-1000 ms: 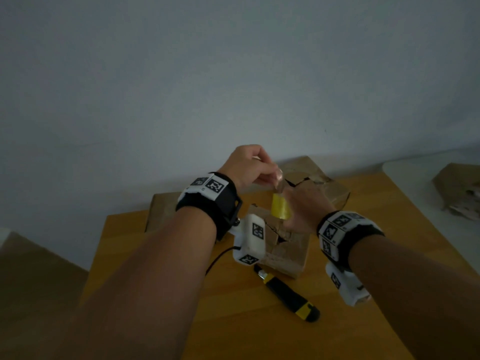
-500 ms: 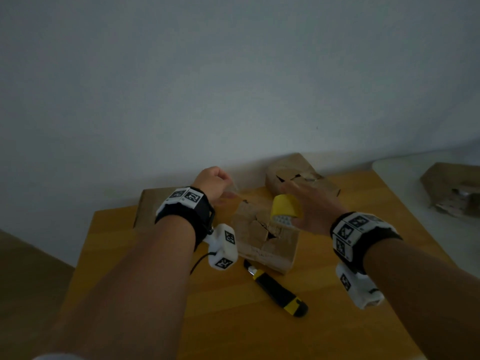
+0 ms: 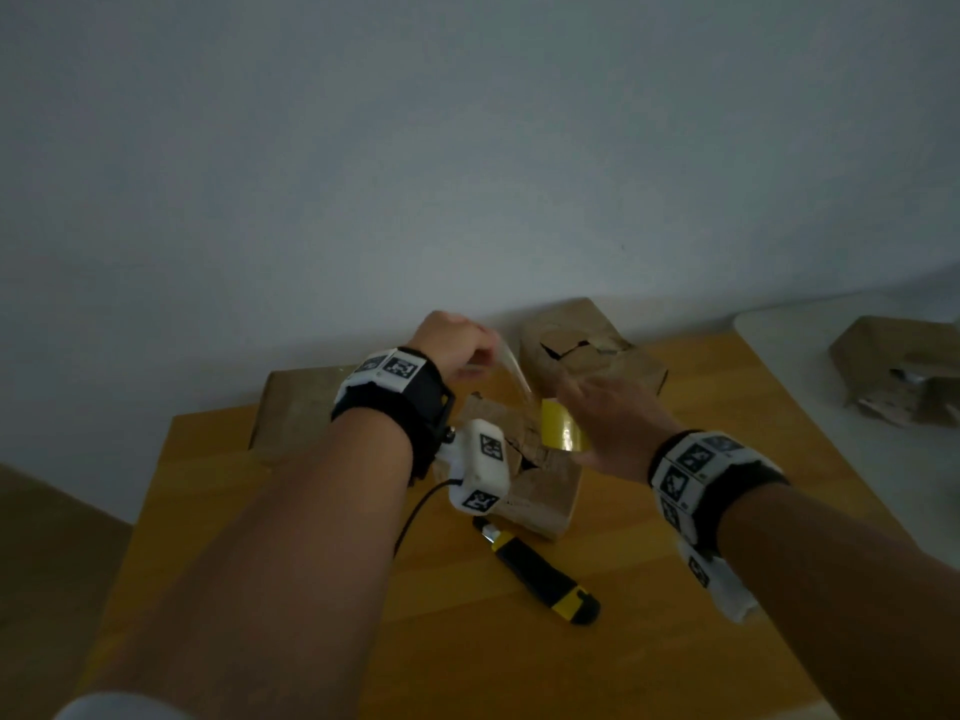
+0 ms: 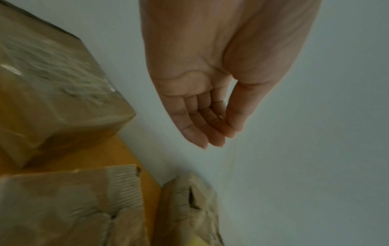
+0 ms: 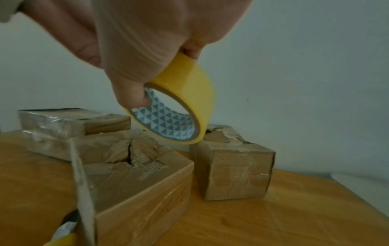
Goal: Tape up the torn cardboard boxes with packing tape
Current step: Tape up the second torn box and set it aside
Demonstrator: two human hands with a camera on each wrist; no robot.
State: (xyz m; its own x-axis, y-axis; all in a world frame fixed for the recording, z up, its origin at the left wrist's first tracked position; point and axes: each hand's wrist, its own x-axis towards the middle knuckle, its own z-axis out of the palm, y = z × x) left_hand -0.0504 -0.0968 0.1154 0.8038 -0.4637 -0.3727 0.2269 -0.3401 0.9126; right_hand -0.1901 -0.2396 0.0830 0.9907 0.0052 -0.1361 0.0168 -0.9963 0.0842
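My right hand [image 3: 597, 413] grips a yellow roll of packing tape [image 3: 561, 431] just above the torn cardboard box [image 3: 545, 485] in the middle of the table. In the right wrist view a finger of the right hand [image 5: 145, 94] hooks into the tape roll [image 5: 189, 103] over the torn box [image 5: 134, 168]. My left hand [image 3: 480, 356] pinches the free tape end, and a clear strip [image 3: 514, 368] runs from it down to the roll. The left wrist view shows the left hand [image 4: 228, 131] with fingertips pressed together on that thin strip.
A second torn box [image 3: 587, 350] stands at the back by the wall, and a flat box [image 3: 296, 407] lies at the back left. A black and yellow utility knife [image 3: 540, 574] lies in front of the middle box. Another crumpled box [image 3: 904, 371] sits on the white table to the right.
The hands were together above the middle box. The left hand has drawn away to the left and up with the tape end, stretching a strip from the roll in the right hand.
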